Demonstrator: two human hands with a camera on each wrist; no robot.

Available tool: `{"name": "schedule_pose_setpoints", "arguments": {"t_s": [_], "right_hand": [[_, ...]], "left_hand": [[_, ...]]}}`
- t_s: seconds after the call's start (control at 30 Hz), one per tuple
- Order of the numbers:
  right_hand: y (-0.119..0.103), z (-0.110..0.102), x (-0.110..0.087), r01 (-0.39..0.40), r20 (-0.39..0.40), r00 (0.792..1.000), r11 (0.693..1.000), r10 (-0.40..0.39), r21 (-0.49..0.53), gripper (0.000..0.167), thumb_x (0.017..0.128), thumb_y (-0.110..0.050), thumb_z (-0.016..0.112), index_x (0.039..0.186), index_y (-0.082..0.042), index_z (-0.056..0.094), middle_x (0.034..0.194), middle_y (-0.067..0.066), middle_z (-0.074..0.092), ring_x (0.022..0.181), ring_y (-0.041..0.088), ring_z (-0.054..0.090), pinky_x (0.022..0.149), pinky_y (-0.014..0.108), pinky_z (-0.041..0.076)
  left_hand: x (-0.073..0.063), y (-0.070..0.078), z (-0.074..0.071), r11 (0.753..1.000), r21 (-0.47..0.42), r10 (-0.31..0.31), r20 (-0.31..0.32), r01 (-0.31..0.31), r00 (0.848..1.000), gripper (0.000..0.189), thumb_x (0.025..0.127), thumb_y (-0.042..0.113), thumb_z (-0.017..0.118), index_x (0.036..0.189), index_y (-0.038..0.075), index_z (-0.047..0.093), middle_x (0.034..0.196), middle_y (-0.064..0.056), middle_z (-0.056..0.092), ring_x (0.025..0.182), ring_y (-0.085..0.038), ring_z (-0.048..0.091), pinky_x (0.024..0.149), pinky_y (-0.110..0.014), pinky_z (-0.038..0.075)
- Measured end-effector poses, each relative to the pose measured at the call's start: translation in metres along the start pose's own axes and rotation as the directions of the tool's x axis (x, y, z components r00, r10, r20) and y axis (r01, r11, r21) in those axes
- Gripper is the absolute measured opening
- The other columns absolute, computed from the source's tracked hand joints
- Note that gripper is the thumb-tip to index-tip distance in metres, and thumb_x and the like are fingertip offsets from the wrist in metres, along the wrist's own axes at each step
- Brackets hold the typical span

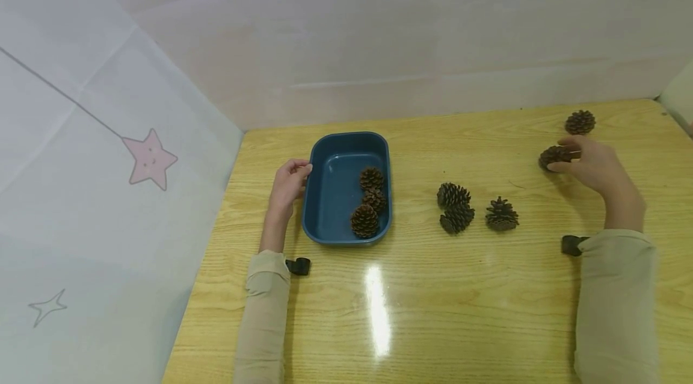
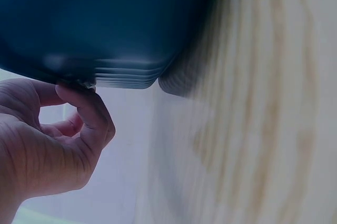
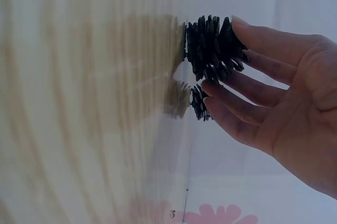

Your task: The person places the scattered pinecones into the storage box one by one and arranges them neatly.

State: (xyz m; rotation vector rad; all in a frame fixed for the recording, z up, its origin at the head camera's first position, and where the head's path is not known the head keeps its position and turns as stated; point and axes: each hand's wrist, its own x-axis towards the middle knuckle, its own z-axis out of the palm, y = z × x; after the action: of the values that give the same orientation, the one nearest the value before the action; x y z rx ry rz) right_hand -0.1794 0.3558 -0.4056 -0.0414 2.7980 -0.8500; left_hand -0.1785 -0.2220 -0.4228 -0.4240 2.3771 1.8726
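Observation:
A deep blue rectangular tub (image 1: pixel 346 242) stands on the left part of the table with three pine cones along its right side. My left hand (image 1: pixel 288 185) pinches the tub's left rim; the left wrist view has its curled fingers (image 2: pixel 95 116) at the rim. Over on the right, my right hand (image 1: pixel 595 164) holds a brown pine cone (image 1: pixel 553 157) between thumb and fingers. In the right wrist view this pine cone (image 3: pixel 213 47) is right at the tabletop. Just behind it lies another pine cone (image 1: pixel 580 123).
Between tub and right hand, two pine cones (image 1: pixel 455 206) lie touching, with a third pine cone (image 1: pixel 502 213) upright beside them. The wooden table (image 1: pixel 460 312) meets a white covered wall (image 1: pixel 346 59) at the back and another at the left.

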Motion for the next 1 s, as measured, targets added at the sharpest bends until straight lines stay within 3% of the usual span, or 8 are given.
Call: {"name": "schedule_pose_setpoints", "arguments": {"t_s": [0.6, 1.0], "right_hand": [[0.0001, 0.0019, 0.0004, 0.009, -0.008, 1.0, 1.0, -0.009, -0.012, 0.067, 0.108, -0.029, 0.057, 0.15, 0.015, 0.031, 0.144, 0.044, 0.035, 0.126, 0.064, 0.039, 0.099, 0.075, 0.034], [0.0014, 0.0013, 0.0003, -0.01, -0.018, 1.0, 1.0, 0.01, -0.009, 0.071, 0.108, -0.041, 0.053, 0.151, 0.012, 0.032, 0.146, 0.044, 0.033, 0.127, 0.064, 0.037, 0.098, 0.076, 0.034]], "left_hand": [[0.0003, -0.0003, 0.0001, 1.0, 0.007, 0.005, -0.004, -0.005, 1.0, 0.033, 0.106, 0.022, 0.06, 0.131, 0.0, 0.062, 0.098, -0.005, 0.057, 0.081, -0.015, 0.063, 0.063, -0.023, 0.053], [0.0007, -0.0006, 0.0004, 1.0, -0.004, 0.004, -0.003, -0.004, 1.0, 0.033, 0.106, 0.023, 0.06, 0.131, 0.0, 0.062, 0.098, -0.005, 0.057, 0.08, -0.015, 0.064, 0.063, -0.023, 0.053]]}}
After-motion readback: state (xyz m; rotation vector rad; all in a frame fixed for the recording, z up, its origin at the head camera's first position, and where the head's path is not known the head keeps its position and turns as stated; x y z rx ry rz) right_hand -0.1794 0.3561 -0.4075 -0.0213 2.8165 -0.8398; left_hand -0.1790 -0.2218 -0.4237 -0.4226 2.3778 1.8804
